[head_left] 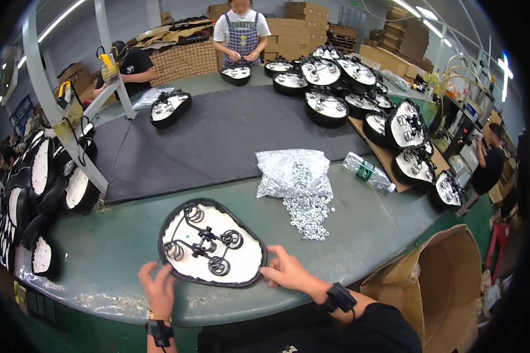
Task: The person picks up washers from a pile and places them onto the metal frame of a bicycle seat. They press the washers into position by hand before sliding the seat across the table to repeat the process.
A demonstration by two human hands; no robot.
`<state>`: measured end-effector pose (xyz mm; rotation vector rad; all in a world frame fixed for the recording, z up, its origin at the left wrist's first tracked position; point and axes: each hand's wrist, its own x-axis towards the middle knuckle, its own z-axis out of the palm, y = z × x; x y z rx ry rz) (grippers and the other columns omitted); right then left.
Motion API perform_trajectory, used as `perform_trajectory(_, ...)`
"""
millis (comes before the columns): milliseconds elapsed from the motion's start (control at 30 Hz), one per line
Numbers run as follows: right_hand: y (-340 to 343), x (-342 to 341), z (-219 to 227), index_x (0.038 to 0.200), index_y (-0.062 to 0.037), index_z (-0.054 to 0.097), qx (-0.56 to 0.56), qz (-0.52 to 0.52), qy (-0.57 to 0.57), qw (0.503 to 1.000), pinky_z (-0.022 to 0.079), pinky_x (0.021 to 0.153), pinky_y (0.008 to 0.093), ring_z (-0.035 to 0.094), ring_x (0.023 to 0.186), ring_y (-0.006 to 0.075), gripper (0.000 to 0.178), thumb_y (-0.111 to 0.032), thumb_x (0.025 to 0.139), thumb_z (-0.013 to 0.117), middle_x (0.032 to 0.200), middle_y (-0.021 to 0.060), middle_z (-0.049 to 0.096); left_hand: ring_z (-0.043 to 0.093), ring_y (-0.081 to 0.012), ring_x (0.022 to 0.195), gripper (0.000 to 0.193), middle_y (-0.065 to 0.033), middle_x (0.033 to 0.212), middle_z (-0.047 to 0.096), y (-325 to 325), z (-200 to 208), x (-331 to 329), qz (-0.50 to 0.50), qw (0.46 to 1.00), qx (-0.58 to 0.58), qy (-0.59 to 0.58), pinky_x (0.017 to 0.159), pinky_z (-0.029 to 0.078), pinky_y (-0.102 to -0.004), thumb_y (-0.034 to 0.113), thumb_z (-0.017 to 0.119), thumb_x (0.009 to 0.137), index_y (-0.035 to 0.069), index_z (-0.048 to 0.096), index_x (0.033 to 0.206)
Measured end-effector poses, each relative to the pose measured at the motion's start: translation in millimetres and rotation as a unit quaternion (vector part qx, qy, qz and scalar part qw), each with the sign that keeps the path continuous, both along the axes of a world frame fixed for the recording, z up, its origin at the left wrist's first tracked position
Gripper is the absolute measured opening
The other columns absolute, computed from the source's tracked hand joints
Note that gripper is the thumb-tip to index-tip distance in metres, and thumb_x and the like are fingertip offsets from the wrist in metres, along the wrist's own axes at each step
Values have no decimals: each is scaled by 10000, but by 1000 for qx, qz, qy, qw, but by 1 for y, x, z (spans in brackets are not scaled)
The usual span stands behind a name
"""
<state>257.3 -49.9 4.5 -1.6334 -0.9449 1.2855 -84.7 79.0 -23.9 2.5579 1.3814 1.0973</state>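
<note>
A bicycle saddle (241, 259) lies upside down on the green table (112, 253) right in front of me, white underside up, with a black wire spring frame (209, 241) on it. My left hand (158, 288) holds the saddle's near left rim, fingers spread along the edge. My right hand (288, 272) grips its near right rim. A torn clear bag (293, 172) lies just beyond, with several small metal washers (309, 215) spilled from it toward the saddle.
A dark mat (218, 135) covers the table's middle. Several upturned saddles (330, 88) crowd the far right and hang on a rack (47, 182) at left. A plastic bottle (368, 172) lies right; an open cardboard box (436, 282) stands lower right. Other people work across the table.
</note>
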Motion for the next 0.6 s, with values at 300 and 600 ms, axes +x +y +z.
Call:
perform_trajectory(300, -13, 97, -46, 928, -116, 762, 216, -151, -471, 842, 574, 668, 392, 707, 740, 276, 90, -166, 857, 786, 834, 68, 704, 583, -318, 925, 221, -114, 1001, 612, -68, 19, 85, -126, 985, 34, -113, 838, 461, -440, -3, 708, 813, 74, 627, 1003)
perform_trajectory(600, -7, 85, -36, 891, -133, 766, 18, 77, -251, 965, 544, 670, 393, 685, 725, 245, 115, -234, 842, 786, 834, 25, 667, 554, -206, 886, 242, 31, 838, 593, -86, 3, 116, -160, 986, -10, -42, 873, 349, -395, 303, 887, 739, 187, 739, 890)
